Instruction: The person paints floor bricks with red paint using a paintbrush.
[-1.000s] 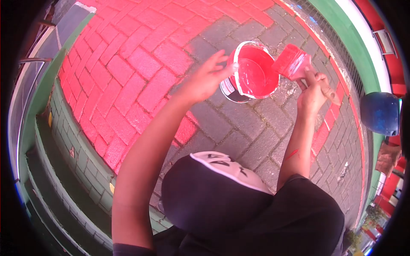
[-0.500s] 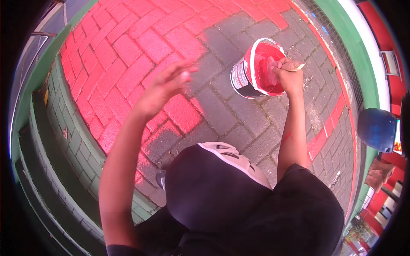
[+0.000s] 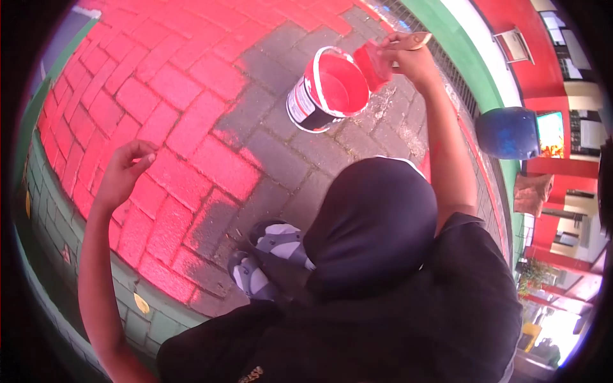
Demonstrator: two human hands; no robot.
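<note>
My right hand (image 3: 408, 57) grips a wide paintbrush (image 3: 373, 66) with a pale wooden handle and a red-coated head. The brush is at the right rim of a paint bucket (image 3: 310, 105), a white and black tub with a label, holding red paint (image 3: 343, 83). The bucket stands on grey, unpainted paving bricks (image 3: 271, 137). Off to the left, my left hand (image 3: 128, 169) hangs over the red-painted bricks (image 3: 191, 121), empty, with its fingers loosely bent and thumb apart.
Two shod feet (image 3: 274, 246) rest on the paving below the bucket. Green brick edging (image 3: 134, 319) with a yellow leaf runs along the lower left. On the right are a drain grating (image 3: 447, 83), a green and white kerb, and a blue barrel (image 3: 509, 133).
My right hand has lifted the brush from inside the bucket to its right rim. My left hand has moved left and down, its fingers more bent. The whole view has shifted.
</note>
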